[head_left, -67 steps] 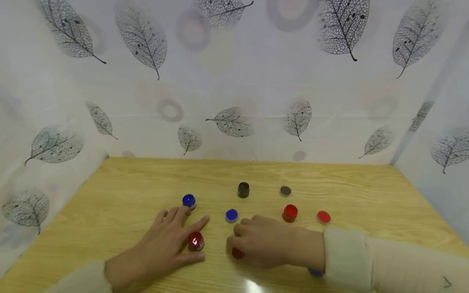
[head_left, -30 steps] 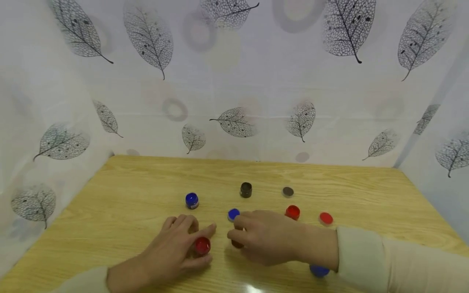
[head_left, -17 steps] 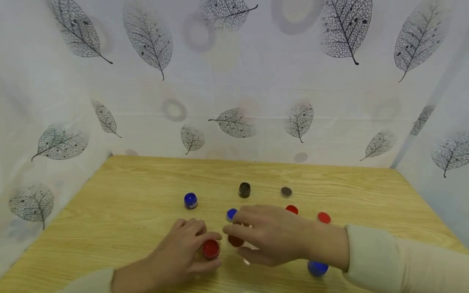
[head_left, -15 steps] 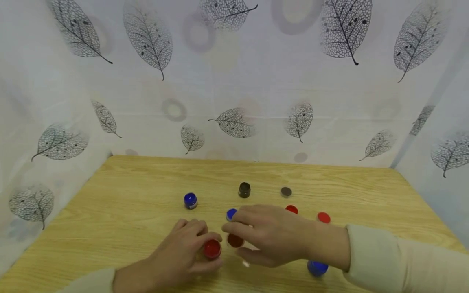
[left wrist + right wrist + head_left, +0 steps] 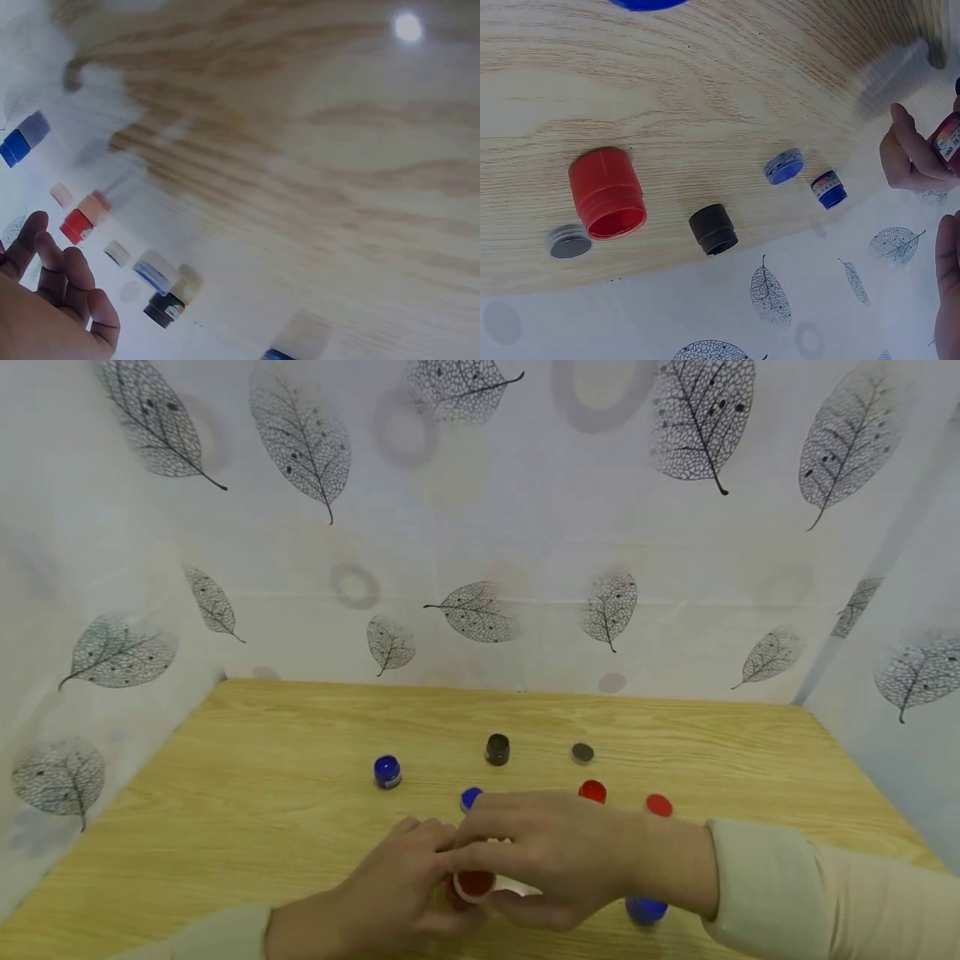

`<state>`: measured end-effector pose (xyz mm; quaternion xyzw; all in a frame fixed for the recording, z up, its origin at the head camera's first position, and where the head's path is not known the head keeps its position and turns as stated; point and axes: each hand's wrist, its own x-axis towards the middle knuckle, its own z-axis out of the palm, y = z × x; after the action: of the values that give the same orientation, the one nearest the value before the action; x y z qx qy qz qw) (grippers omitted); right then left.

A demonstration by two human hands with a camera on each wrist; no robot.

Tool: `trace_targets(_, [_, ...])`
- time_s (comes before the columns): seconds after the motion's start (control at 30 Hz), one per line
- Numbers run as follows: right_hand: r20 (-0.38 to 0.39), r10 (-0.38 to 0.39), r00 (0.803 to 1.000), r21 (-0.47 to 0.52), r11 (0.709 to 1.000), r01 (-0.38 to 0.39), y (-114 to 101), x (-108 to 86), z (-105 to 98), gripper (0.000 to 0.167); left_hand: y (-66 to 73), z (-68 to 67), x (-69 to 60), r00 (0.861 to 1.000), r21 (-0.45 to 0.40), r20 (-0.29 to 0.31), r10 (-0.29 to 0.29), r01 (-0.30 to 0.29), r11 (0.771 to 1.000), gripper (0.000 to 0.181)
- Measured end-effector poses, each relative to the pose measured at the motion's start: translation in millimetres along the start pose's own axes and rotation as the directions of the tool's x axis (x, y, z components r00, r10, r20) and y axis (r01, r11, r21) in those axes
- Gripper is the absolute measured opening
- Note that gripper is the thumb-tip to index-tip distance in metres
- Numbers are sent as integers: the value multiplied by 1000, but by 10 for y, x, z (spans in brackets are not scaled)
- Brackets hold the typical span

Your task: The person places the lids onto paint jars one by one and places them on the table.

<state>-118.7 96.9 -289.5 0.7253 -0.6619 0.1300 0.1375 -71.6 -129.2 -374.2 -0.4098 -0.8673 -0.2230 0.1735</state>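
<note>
Centrally in the head view, the left hand (image 5: 393, 887) is curled round a dark red jar (image 5: 452, 895), mostly covered by the fingers. Right over it, the right hand (image 5: 551, 858) pinches a reddish lid with a pale rim (image 5: 476, 883) between thumb and fingers; whether lid and jar touch cannot be told. Beyond them on the worktop (image 5: 300, 777) stand a blue jar (image 5: 387, 772), a black jar (image 5: 498, 749) and a red jar (image 5: 592, 792), with a dark lid (image 5: 582, 753), a blue lid (image 5: 472, 797) and a red lid (image 5: 658, 806) lying near. A blue container (image 5: 647, 910) shows partly beside the right wrist.

In the left wrist view, bent fingers appear at the lower left, near the red jar; which hand they belong to is unclear.

In the right wrist view, the dark red jar, bearing a label, is cut by the right edge, with fingers against it. The red jar, black jar and blue jar stand well apart from it, before a leaf-printed cloth (image 5: 832, 300).
</note>
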Motion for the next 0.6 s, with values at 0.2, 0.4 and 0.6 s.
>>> trace_targets(0.2, [31,12,999,9,1000,-12,-2,-12,-1,42,51,1,69,999,-36,28,35,-34,999,41])
trace_targets(0.4, [50,10,999,16,1000,-11,-10,-5,-2,37,89,-16,96,997,-95,77,-5,12,995,32])
trace_targets(0.6, [83,5,997,26,1000,-7,-12,-7,-13,33,96,-9,129,993,-126,111,-27,41,991,21])
